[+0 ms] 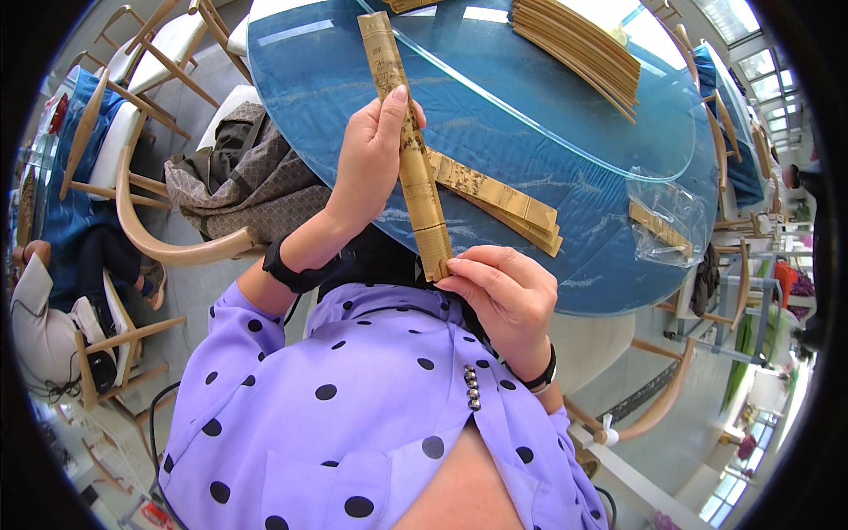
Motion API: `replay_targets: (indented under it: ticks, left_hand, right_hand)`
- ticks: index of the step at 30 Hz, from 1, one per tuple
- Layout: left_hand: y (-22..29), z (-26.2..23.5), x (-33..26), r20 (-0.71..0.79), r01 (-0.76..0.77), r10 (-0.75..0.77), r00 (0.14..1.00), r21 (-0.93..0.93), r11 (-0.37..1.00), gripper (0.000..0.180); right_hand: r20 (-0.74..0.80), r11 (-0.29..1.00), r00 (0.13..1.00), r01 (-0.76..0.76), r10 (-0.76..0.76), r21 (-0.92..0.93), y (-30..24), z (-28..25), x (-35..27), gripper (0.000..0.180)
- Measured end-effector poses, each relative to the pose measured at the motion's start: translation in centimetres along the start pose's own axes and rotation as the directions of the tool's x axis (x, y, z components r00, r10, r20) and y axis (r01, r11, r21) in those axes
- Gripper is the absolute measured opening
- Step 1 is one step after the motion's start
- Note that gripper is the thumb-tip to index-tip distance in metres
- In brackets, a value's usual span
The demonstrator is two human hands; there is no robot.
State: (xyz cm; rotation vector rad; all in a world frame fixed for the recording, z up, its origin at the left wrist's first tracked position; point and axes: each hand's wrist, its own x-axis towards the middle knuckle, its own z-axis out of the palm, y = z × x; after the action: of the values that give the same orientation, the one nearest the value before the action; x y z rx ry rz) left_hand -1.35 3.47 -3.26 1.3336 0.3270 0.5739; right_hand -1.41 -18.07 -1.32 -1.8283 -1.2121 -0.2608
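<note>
I hold a long printed bamboo strip point(399, 132) upright over the near edge of a round blue table point(318, 79). My left hand point(373, 159) grips the strip's middle from the left side. At the strip's lower end my right hand point(500, 291) pinches it with thumb and fingertips. Behind the strip, a small stack of similar printed strips point(503, 201) lies flat on the table.
A bundle of plain bamboo slats point(579, 49) rests on the table's round glass turntable point(618, 132). A clear plastic bag point(664, 223) with a strip inside lies at the right rim. Wooden chairs stand at left; one point(190, 252) holds a brown bag point(243, 177). Another person point(44, 300) sits far left.
</note>
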Motion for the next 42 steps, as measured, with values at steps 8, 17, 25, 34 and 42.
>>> replay_targets:
  ticks: [8, 17, 25, 34, 42]
  left_hand:
    - [0.2, -0.1, -0.2, 0.056, 0.044, -0.044, 0.997, 0.001, 0.999, 0.042]
    - [-0.5, 0.0, 0.1, 0.043, 0.028, -0.031, 0.999, 0.066, 0.997, 0.043]
    - [-1.4, -0.2, 0.6, 0.030, 0.097, -0.098, 0.995, 0.046, 0.994, 0.042]
    - [0.6, 1.3, -2.7, 0.222, 0.051, -0.070, 0.973, 0.091, 0.995, 0.031]
    - [5.4, -1.4, 10.0, 0.238, -0.245, 0.159, 0.958, 0.394, 0.886, 0.042]
  right_hand:
    - [-0.042, 0.998, 0.999, -0.014, 0.012, -0.056, -0.6, 0.3, -0.3, 0.023]
    - [0.037, 0.998, 0.999, 0.009, -0.007, -0.059, -0.5, 1.2, 0.0, 0.031]
    - [0.123, 0.985, 0.990, 0.083, -0.064, -0.154, -1.2, 0.9, 0.2, 0.038]
    - [-0.006, 0.991, 0.992, -0.128, 0.128, 0.050, 1.4, 1.3, 1.7, 0.036]
    - [0.150, 0.982, 0.976, -0.136, 0.156, -0.134, 1.8, -3.9, 2.6, 0.021]
